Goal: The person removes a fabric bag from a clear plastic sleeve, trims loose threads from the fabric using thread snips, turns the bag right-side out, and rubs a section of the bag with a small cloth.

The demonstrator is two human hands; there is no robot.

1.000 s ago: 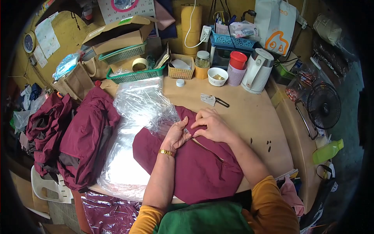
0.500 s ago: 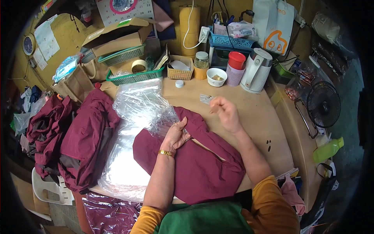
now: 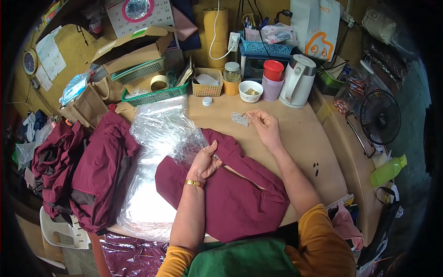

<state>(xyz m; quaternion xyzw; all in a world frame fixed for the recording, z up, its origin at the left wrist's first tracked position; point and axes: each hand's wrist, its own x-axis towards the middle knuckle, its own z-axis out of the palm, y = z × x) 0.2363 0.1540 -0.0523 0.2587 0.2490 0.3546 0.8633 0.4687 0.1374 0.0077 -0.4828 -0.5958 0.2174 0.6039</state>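
Observation:
A maroon fabric item [image 3: 240, 198] with a long zipped slit [image 3: 244, 177] lies folded in front of me, pale lining showing in the slit. My left hand [image 3: 206, 161] is closed on its upper edge beside the slit's upper end, thumb on top. Farther up the table, the fingertips of my right hand [image 3: 265, 124] are pinched at the right end of some small whitish tags [image 3: 239, 118]; their print is too small to read. Clear plastic bags [image 3: 161, 134] lie against the maroon item's left side, partly under it.
More maroon items [image 3: 101, 180] are heaped at the left. Along the back stand a green basket [image 3: 152, 96], a jar [image 3: 231, 76], a white bowl [image 3: 250, 92], a red-lidded cup [image 3: 273, 74] and a kettle [image 3: 299, 83]. A black fan [image 3: 380, 117] stands right. A white cap [image 3: 207, 101] lies on the table.
My right hand has come down and slightly left from above the table, its fingertips now at the whitish tags. My left hand keeps its hold on the maroon item. The whole view has shifted slightly.

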